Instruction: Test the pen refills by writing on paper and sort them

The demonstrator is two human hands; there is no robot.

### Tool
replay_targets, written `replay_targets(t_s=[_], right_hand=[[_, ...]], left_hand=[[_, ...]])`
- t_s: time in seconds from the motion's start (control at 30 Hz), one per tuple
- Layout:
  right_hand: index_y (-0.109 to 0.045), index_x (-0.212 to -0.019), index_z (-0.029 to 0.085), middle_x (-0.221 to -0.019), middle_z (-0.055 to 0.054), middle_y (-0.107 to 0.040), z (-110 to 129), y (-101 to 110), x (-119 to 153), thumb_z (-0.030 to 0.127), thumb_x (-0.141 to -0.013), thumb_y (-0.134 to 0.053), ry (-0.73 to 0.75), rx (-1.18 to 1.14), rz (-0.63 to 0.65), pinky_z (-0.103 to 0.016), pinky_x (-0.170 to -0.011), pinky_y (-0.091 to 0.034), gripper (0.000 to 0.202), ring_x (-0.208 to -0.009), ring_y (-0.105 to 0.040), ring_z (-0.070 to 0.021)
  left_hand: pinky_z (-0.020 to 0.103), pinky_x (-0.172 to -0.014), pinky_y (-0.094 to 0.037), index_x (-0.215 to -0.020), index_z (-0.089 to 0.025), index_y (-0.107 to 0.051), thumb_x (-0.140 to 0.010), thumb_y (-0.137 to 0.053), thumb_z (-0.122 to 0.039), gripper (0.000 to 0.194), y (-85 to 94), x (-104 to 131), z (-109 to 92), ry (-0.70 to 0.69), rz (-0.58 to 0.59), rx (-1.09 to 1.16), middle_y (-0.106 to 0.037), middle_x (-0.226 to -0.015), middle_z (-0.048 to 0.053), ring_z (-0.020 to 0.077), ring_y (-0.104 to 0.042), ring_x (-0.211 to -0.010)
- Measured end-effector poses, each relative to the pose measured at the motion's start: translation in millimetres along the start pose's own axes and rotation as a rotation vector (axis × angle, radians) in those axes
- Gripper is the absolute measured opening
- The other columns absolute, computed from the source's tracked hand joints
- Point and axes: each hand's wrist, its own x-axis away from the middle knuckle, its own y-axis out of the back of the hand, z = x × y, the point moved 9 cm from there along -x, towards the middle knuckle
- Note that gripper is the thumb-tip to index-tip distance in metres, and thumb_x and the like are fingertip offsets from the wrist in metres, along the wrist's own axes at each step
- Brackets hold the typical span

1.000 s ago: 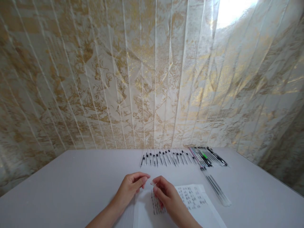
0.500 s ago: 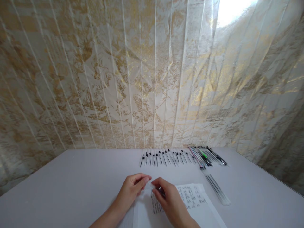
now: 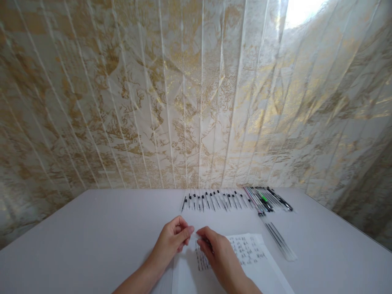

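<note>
My left hand (image 3: pixel 175 236) is closed, thumb and forefinger pinched together above the top left of a handwritten sheet of paper (image 3: pixel 254 265). What it pinches, if anything, is too small to make out. Just to its right, my right hand (image 3: pixel 222 253) curls over the sheet around a slim pen (image 3: pixel 208 243). Only a short dark stretch of that pen shows between thumb and fingers. A narrow gap separates the fingertips of both hands. Rows of dark handwriting cover the upper part of the sheet, partly hidden by my right hand.
Along the table's back edge lies a row of slim clear pens with black parts (image 3: pixel 211 201). Right of it sit a bundle of pens (image 3: pixel 268 199), one with a green part, and several clear pens with dark refills (image 3: pixel 278 239). A gold-patterned curtain (image 3: pixel 183 102) hangs behind the table (image 3: pixel 92 228).
My left hand's fingers have curled and lifted slightly. A pale piece seen between the hands before is hardly visible now. My right hand keeps its grip. The view has shifted slightly.
</note>
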Motion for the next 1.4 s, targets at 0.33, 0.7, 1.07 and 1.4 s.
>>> replay_targets(t_s=[0.33,0.7,1.07,1.4], right_hand=[[-0.056,-0.083,0.018,-0.066,0.000,-0.061,-1,-16,2,0.031,-0.095,-0.037,-0.021,-0.157,0.136,-0.022,-0.061,-0.036,0.026,-0.059,-0.052,-0.0122],[-0.053,-0.075,0.017,-0.058,0.003,-0.052,-11,-17,-3,0.035,-0.092,-0.045,-0.101,-0.412,0.112,-0.020,-0.052,-0.031,0.026,-0.052,-0.039,-0.0085],[-0.058,-0.085,0.013,-0.055,0.004,-0.050,2,-43,8,0.051,-0.078,-0.061,-0.324,-1.095,0.382,-0.018,-0.035,-0.020,0.039,-0.038,-0.024,-0.0034],[-0.057,-0.083,0.013,-0.055,0.004,-0.053,-1,-43,3,0.051,-0.076,-0.065,-0.290,-1.080,0.317,-0.017,-0.036,-0.030,0.040,-0.039,-0.032,-0.0036]], left_hand=[[0.019,-0.044,-0.023,-0.066,-0.018,-0.051,-0.068,-0.069,-0.053,0.040,2.9,-4,3,-0.092,0.022,-0.053,-0.050,-0.048,-0.006,0.0062,-0.033,-0.042],[0.020,-0.045,-0.019,-0.070,-0.017,-0.052,-0.069,-0.069,-0.055,0.041,-6.4,0,2,-0.058,0.064,0.116,-0.046,-0.054,-0.007,0.0051,-0.027,-0.045],[0.021,-0.048,-0.018,-0.081,-0.012,-0.069,-0.066,-0.076,-0.046,0.038,-0.8,-3,6,-0.017,0.095,0.180,-0.052,-0.053,-0.004,0.0054,-0.031,-0.047],[0.019,-0.045,-0.015,-0.077,-0.017,-0.056,-0.071,-0.073,-0.050,0.037,-14.8,6,7,0.051,0.163,0.314,-0.047,-0.053,-0.006,0.0049,-0.025,-0.047]])
